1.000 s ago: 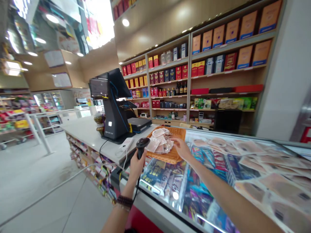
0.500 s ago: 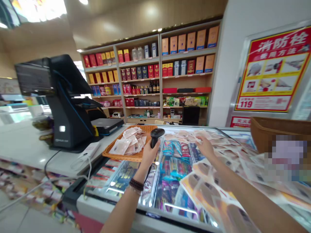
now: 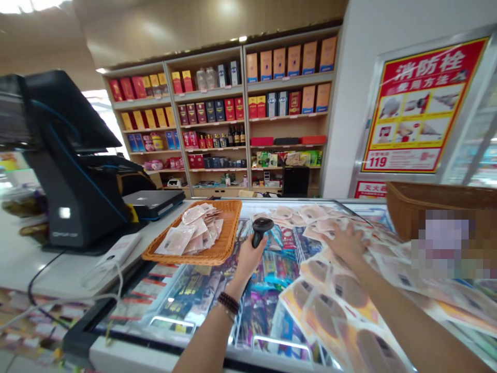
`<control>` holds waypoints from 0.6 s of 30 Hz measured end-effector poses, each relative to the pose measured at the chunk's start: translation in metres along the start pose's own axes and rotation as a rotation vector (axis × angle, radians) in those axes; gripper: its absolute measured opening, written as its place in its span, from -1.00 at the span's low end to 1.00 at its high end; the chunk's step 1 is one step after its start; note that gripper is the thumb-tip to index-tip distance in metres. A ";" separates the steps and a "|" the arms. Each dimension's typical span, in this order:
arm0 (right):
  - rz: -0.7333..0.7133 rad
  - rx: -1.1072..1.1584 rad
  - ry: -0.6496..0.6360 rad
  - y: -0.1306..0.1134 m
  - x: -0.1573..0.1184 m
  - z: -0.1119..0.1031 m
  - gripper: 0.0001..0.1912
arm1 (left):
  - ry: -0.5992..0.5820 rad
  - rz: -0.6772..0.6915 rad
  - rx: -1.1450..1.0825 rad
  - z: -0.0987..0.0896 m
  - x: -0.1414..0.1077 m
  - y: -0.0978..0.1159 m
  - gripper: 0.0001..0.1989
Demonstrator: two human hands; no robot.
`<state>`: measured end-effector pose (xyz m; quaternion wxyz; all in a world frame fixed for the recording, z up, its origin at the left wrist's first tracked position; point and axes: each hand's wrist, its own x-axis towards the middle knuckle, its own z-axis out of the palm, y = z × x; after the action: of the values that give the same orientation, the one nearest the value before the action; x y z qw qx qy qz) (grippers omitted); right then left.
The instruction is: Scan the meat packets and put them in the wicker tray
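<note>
A black angular checkout terminal (image 3: 66, 171) stands on the white counter (image 3: 39, 274), beside one flat grey-and-black device (image 3: 151, 202). One woven orange-brown wicker tray (image 3: 229, 228) holds a heap of clear pink-tinted packets (image 3: 190, 233), too overlapped to count. The left hand (image 3: 248, 261) has its fingers clamped round one black handheld barcode scanner (image 3: 261, 230), above the glass-topped freezer (image 3: 135, 352). The right hand (image 3: 345, 243), fingers spread apart, rests on many loose printed packets (image 3: 334, 295) strewn across the glass, near a second, brown wicker basket (image 3: 415, 212), partly blurred.
</note>
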<state>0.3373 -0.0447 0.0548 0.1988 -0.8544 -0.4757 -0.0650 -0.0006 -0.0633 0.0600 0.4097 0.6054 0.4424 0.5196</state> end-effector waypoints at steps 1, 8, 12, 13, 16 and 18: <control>-0.030 0.005 0.015 -0.002 -0.002 0.003 -0.20 | 0.005 0.000 0.003 0.001 0.000 -0.001 -0.44; -0.211 0.116 0.088 -0.045 -0.036 0.024 -0.53 | 0.002 -0.013 0.026 0.003 -0.004 -0.003 -0.50; -0.300 0.142 -0.005 -0.076 -0.043 0.021 -0.74 | 0.026 -0.021 0.039 0.000 -0.009 -0.005 -0.50; -0.328 0.160 -0.029 -0.083 -0.042 0.021 -0.75 | 0.034 -0.022 0.045 -0.001 -0.009 -0.006 -0.49; -0.343 0.230 -0.070 -0.102 -0.037 0.024 -0.48 | 0.054 -0.020 0.064 -0.003 -0.010 -0.006 -0.48; -0.312 0.250 -0.094 -0.111 -0.032 0.031 -0.36 | 0.060 -0.006 0.072 -0.004 -0.010 -0.006 -0.49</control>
<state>0.2244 -0.0055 0.0478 0.2684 -0.7412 -0.6152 0.0045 -0.0060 -0.0711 0.0521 0.3758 0.6025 0.4748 0.5199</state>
